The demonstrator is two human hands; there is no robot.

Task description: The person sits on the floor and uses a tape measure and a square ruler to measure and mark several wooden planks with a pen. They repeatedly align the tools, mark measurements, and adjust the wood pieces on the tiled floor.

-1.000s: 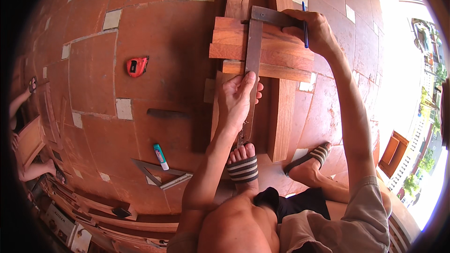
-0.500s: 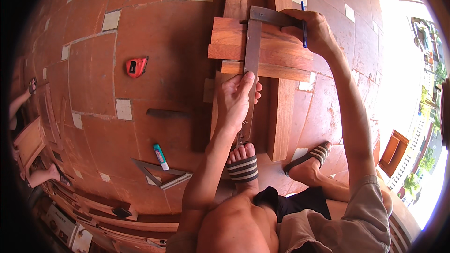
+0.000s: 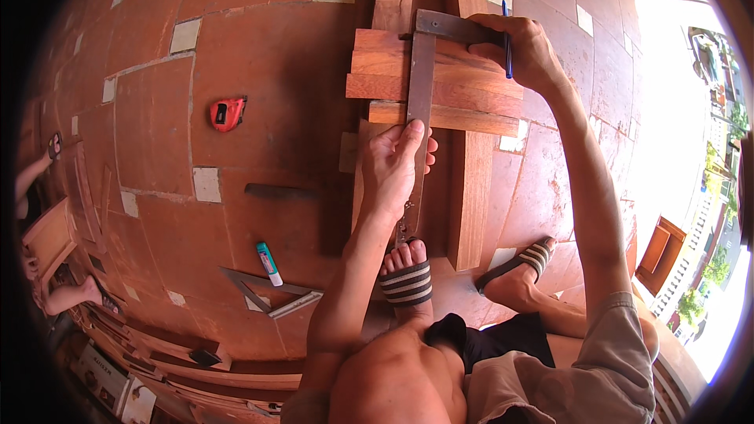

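A dark L-shaped carpenter's square (image 3: 422, 71) lies across short reddish wood blocks (image 3: 463, 71) and a thin wood strip (image 3: 463, 118). My left hand (image 3: 393, 161) is closed round the square's long arm, thumb on top, just below the strip. At the top right, my right hand (image 3: 528, 47) grips the square's short arm and also has a blue pen (image 3: 507, 39) between its fingers. The blocks rest crosswise on two long wood beams (image 3: 471, 196); the left beam is partly hidden by my left hand and the square.
On the tiled floor to the left lie a red tape measure (image 3: 228, 114), a dark flat bar (image 3: 279, 191), a teal-and-white tube (image 3: 269, 263) and a triangular square (image 3: 271, 292). Wood pieces (image 3: 181, 353) are stacked at lower left. Another person's foot (image 3: 82, 292) shows at far left.
Almost nothing differs. The view has shifted very slightly; both hands keep their places on the square.
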